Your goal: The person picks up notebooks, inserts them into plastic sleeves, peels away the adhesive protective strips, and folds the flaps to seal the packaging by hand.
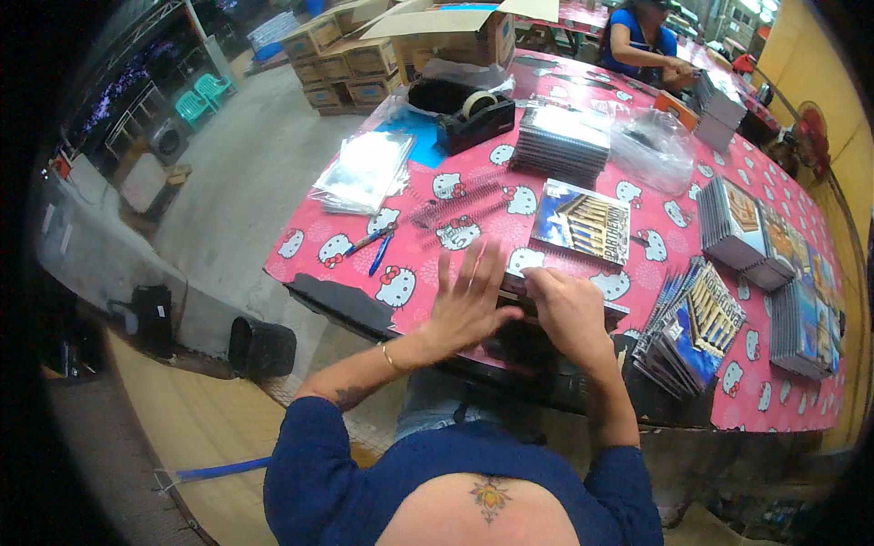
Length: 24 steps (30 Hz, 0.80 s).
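Note:
My left hand [469, 305] is spread with its fingers stretched out, slightly blurred, over the table's front edge. Its thumb points toward a dark, flat, book-like item [521, 338]. My right hand [569, 314] has its fingers bent and closed on the upper edge of that item, which is partly hidden under both hands. Just beyond them lies a notebook [583, 223] with a picture of columns on its cover. Several loose, dark spiral coils [460, 205] lie left of it. Two pens [380, 255] rest near the left edge.
Fanned notebooks [696, 323] lie to the right, with notebook stacks [733, 218] beyond. Farther back are another stack [562, 146], a tape dispenser [476, 123], clear plastic sleeves [364, 173] and a plastic bag [651, 150]. A co-worker [642, 45] sits across the pink table [419, 314]. Cardboard boxes [350, 64] stand behind.

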{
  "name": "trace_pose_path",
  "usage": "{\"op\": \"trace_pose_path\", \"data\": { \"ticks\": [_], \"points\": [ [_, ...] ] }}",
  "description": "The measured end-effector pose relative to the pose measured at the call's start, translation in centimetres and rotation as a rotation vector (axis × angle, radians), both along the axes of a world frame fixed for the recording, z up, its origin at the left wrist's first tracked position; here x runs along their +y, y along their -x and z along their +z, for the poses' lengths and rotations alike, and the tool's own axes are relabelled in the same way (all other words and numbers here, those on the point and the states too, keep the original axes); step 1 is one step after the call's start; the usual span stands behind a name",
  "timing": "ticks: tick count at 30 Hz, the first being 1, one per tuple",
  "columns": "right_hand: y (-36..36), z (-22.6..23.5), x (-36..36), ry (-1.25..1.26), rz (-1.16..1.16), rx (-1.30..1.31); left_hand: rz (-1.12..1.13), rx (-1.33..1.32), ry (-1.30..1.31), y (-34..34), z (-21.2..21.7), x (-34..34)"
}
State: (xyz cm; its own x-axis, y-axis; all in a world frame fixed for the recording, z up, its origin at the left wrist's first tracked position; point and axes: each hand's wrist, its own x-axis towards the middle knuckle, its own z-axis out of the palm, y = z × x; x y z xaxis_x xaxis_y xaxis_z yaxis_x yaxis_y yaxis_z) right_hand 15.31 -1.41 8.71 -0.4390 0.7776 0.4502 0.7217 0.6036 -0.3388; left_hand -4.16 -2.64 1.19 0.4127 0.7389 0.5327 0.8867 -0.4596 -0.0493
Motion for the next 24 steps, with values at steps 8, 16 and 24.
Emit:
{"op": "trace_pose_path", "data": {
  "ticks": [8,16,24],
  "points": [
    [-1.8,0.7,-1.0,-0.149,0.010,-0.080,0.007,0.130,-0.041,-0.2,-1.0,0.0],
    [-3.9,0.1,-1.3,-0.009,-0.041,-0.119,-0.126,0.211,-0.027,-0.7,0.5,0.6],
    [-4.0,-0.1,-0.9,-0.023,-0.005,-0.070,-0.363,0.088,0.057,-0.9,-2.2,-1.0]
  ]
}}
